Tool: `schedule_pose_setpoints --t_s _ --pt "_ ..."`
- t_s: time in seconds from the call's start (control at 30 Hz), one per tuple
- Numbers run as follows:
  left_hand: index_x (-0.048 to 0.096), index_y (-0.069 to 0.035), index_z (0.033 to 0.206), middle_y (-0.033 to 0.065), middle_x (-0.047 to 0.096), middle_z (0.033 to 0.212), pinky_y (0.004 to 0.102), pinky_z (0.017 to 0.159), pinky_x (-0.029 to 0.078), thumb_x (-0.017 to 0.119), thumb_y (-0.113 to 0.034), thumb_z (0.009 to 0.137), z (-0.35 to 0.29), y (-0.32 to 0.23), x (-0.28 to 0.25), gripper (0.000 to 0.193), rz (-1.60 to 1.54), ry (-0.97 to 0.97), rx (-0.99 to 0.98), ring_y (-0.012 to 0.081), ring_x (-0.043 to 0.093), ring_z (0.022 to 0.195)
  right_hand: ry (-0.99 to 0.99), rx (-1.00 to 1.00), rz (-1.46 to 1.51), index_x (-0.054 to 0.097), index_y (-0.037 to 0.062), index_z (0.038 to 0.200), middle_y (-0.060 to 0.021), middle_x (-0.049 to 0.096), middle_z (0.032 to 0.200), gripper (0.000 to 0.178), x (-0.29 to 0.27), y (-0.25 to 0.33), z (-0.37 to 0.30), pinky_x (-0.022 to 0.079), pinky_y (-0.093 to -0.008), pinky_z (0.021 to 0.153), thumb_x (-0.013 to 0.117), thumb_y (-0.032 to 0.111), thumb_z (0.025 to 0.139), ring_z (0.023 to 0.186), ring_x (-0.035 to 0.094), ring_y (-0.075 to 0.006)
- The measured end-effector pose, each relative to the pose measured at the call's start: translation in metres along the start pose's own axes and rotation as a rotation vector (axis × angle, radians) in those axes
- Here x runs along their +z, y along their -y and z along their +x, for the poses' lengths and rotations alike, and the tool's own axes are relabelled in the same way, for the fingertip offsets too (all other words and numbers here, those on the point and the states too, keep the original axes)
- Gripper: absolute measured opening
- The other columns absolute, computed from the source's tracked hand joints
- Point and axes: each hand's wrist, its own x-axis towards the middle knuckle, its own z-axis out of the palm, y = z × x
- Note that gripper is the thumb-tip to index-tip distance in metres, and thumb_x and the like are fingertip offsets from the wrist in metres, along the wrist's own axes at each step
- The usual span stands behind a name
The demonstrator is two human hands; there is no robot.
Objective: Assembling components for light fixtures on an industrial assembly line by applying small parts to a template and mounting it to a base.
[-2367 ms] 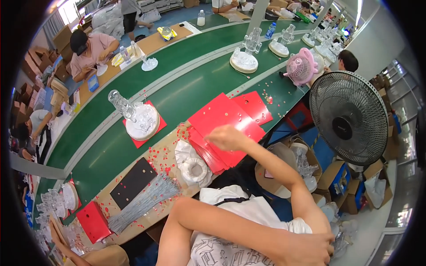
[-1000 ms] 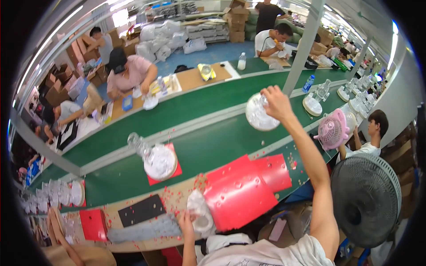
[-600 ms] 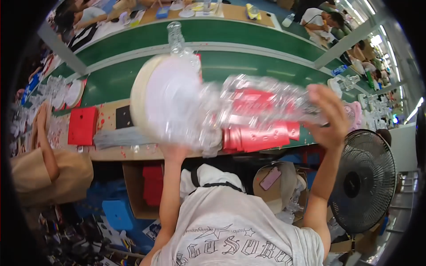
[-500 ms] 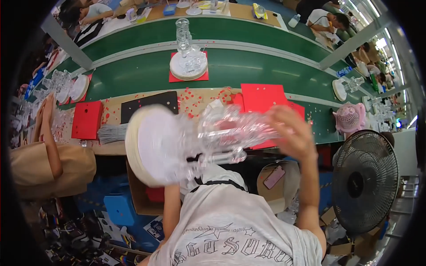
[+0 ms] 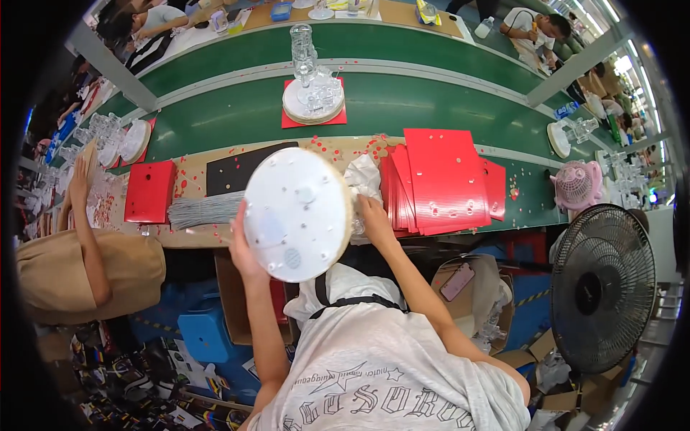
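Observation:
A round white disc base, thick with a cream edge, is tilted up in front of me with its flat face toward me. Small studs or screw heads and a raised knob dot that face. Around its left rim is my left hand, closed, its fingertips partly behind it. My right hand is closed by the right edge, on the clear plastic part that pokes out from behind. Most of the clear plastic body is hidden by the disc. A crumpled white sheet lies just beyond my right hand.
Red corrugated sheets are stacked to the right, a red block and grey wire strands to the left. Another clear plastic piece sits across the green table. A black fan stands at right; a co-worker's arm is at left.
The clear plastic piece, lying sideways before, has turned so its disc faces me. My right hand has moved left and nearer the disc; my left hand now shows at its left rim.

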Motion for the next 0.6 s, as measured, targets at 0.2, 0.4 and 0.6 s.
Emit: schedule_pose_setpoints --t_s 0.2,0.4,0.6 --pt "0.050 -0.001 0.147 0.0133 0.051 0.149 0.0380 0.115 0.038 0.032 -0.043 0.111 -0.005 0.011 0.055 0.058 -0.089 -0.118 0.011 0.0255 0.049 0.135 -0.401 0.207 0.236 0.061 -0.0028 0.128 -0.0213 0.069 0.121 0.045 -0.116 0.057 -0.011 0.052 -0.0416 0.098 0.050 -0.013 0.086 0.111 0.066 -0.0401" --pt "0.040 -0.004 0.152 0.0144 0.040 0.156 0.0388 0.119 0.030 0.027 -0.041 0.112 -0.036 0.009 0.126 0.056 0.001 0.130 0.040 0.0258 0.040 0.143 -0.211 -0.247 -0.101 0.064 0.0102 0.133 -0.0122 0.061 0.140 0.059 -0.184 0.179 -0.005 0.043 -0.0477 0.105 0.077 0.035 0.081 0.129 0.056 -0.0358" --pt "0.055 0.005 0.139 0.0170 0.053 0.142 0.0331 0.112 0.035 0.032 -0.036 0.112 0.025 -0.007 0.133 0.054 0.593 0.530 0.330 0.0226 0.050 0.130 -0.151 -0.259 -0.328 0.063 0.0128 0.135 -0.0038 0.060 0.143 0.070 -0.179 0.154 -0.017 0.041 -0.0458 0.104 0.080 0.044 0.075 0.131 0.055 -0.0272"
